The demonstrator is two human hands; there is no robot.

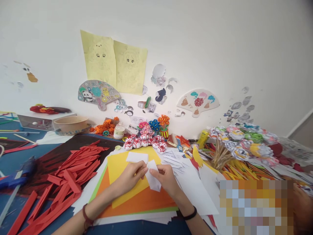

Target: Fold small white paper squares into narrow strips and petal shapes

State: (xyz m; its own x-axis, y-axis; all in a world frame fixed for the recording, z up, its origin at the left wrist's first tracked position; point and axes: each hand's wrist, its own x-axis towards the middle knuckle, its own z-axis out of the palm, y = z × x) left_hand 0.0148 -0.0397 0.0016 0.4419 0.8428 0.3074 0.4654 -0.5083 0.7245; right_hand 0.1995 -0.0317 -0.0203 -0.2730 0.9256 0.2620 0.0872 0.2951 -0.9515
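Note:
Between my two hands is a small folded piece of white paper (154,179), held just above stacked coloured sheets. My right hand (167,176) pinches it from the right, thumb on its face. The fingertips of my left hand (133,173) are closed together at its left edge; what lies between them is partly hidden. A white paper strip (137,157) lies just behind my left hand. Beneath are a yellow sheet (119,166) and an orange sheet (137,204). Behind the stack sit several red-and-white paper flowers (144,142).
Folded red paper strips (70,173) are heaped at the left, near a blue glue gun (22,173). Loose white paper pieces (173,160) lie to the right. Farther right are paper flowers on sticks (239,151). A person's hand (302,204) shows at the right edge.

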